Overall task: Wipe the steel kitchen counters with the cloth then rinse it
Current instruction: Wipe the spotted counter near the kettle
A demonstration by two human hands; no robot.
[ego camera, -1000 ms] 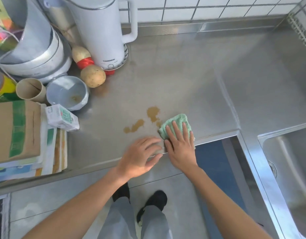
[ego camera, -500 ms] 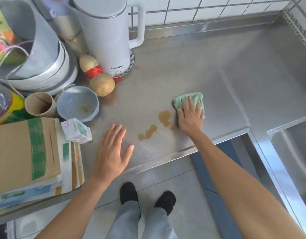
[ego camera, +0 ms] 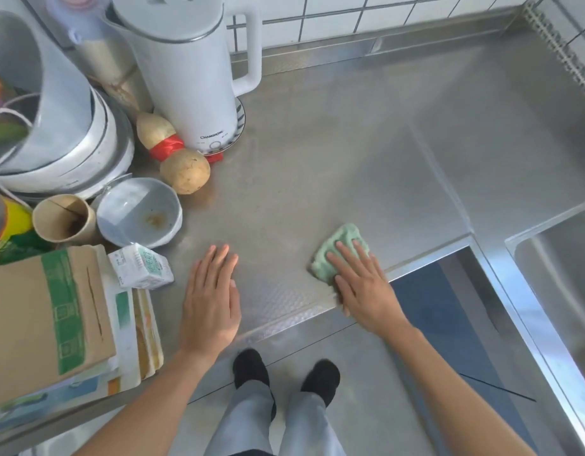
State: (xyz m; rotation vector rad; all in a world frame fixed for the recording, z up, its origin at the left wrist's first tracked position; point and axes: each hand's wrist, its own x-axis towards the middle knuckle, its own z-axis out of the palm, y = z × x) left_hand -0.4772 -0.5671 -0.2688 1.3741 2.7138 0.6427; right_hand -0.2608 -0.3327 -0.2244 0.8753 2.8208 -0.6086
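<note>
head view: the brown spill that was sitting at the middle of the counter (ego camera: 317, 153) half a second ago is gone, and the cloth (ego camera: 342, 250) is now lying near the front edge, pulled back toward the person from where it was. that is suggesting the stain is lifted into the cloth (though the steel may be carrying a thin film too faint to tell). the wiping step is looking well along here, with the rest of the counters and the rinse not yet done.

the right hand (ego camera: 360, 284) is pressing flat on the cloth, fingers straight and spread, covering its 5 o'clock half while the 11 o'clock corner is showing. the left hand (ego camera: 212, 297) is resting flat on bare steel, fingers straight and together, well apart from the cloth at its 9 o'clock. the sink (ego camera: 561, 258) is lying at 3 o'clock of the cloth.
</note>
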